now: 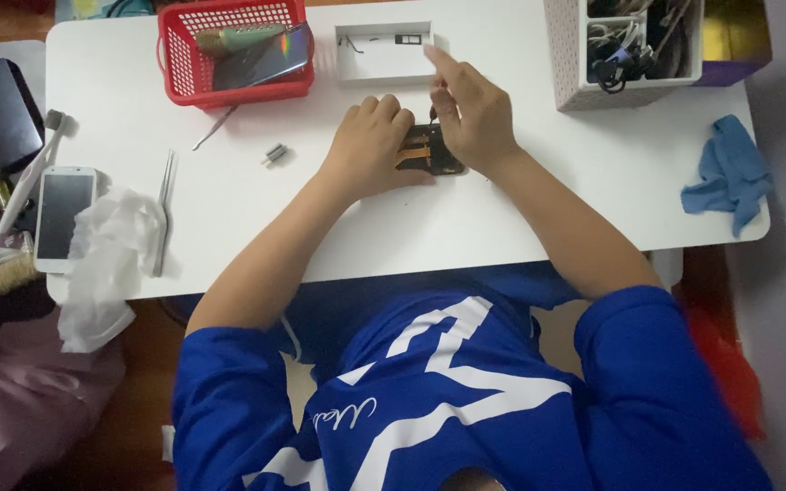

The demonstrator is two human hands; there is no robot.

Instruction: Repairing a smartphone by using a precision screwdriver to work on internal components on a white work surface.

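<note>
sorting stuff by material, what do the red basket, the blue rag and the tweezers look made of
Red basket: likely moulded plastic, with a uniform colour and perforated grid walls. Blue rag: soft cloth, matte, lying crumpled in folds. Tweezers: probably metal, thin, grey and slightly shiny.

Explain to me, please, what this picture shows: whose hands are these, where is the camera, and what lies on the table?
The one camera looks straight down on a person in a blue shirt at a white table. Both bare hands work on a small opened dark device: the left hand presses on it, the right hand pinches something at its top edge, too small to tell. Around lie a red basket, a shallow white tray, tweezers, a white phone, crumpled plastic and a blue cloth.
</note>
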